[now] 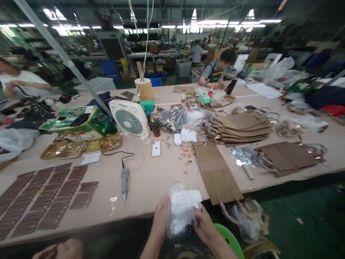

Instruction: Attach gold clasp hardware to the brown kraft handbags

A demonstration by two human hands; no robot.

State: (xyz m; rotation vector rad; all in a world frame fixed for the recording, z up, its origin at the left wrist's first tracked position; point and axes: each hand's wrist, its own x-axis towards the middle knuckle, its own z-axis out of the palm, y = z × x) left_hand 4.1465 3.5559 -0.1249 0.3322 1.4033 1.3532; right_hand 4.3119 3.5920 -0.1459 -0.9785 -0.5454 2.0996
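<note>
A clear plastic bag [179, 212] with white packets inside is held up in front of me, just off the table's front edge. My left hand [162, 210] grips the bag's left side. On the other side, my right hand [201, 220] has its fingers closed on the bag near the white contents. Several small white packets [185, 136] lie farther back on the table, behind scattered gold metal fittings [185, 153]. To the right of the bag, a long brown bag panel [215, 172] reaches over the table edge.
An electric screwdriver [124, 181] and a white phone [156, 148] lie left of centre, before a fan [129, 120]. Rows of brown strips [56, 190] cover the left. Brown bags [242, 126] are stacked right. A co-worker's hands [61, 250] show at bottom left; a green stool [229, 237] stands below.
</note>
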